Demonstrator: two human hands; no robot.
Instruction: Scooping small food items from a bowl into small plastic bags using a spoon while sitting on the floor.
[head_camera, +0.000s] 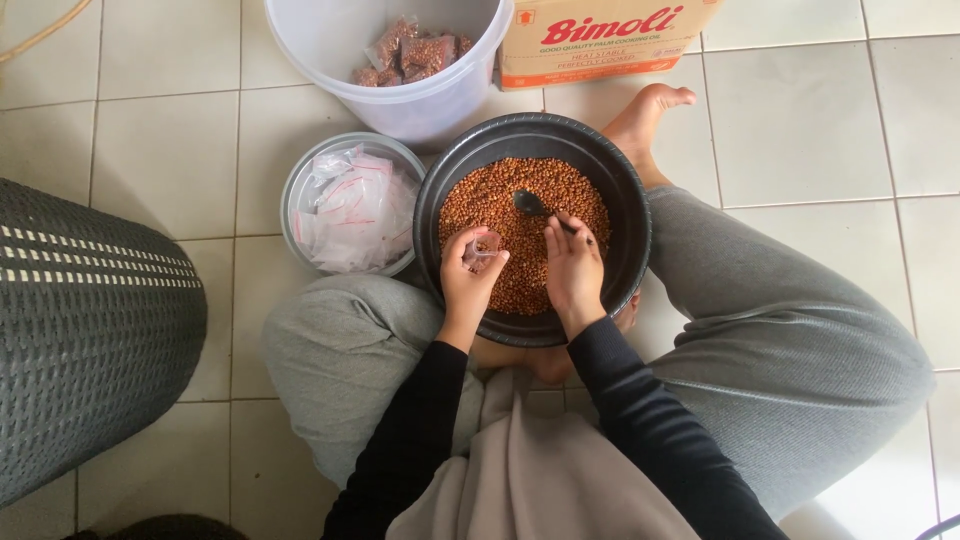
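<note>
Between the fingers of the left hand (468, 278) sits a small clear plastic bag (482, 250), its mouth held up and pinched by the thumb on one side and the curled fingers on the other, so the hand is clamped on it. Just to the right of those fingers, the right hand (573, 268) grips the dark handle of a spoon (532, 205); its fingers are closed together around the handle, and the spoon's bowl lies beyond the fingertips, resting on the heap of reddish-brown peanuts (520, 200). Both hands hover close together, nearly touching, over the near half of the nuts. Under the fingers and all around them spreads the black round basin (620, 185) that holds the peanuts, resting on the crossed legs in grey trousers.

Left of the left hand's knuckles, just beside the basin's rim, stands a grey round tub (300, 175) filled with crumpled empty clear bags (352, 212). Farther beyond the fingertips stands a white bucket (330, 40) with several filled peanut packets (410, 52) at its bottom. Beside it, also beyond the fingertips, is a cardboard box (600, 45), and a bare foot (645, 115) lies near the basin's far right edge on the white floor tiles (820, 120).
</note>
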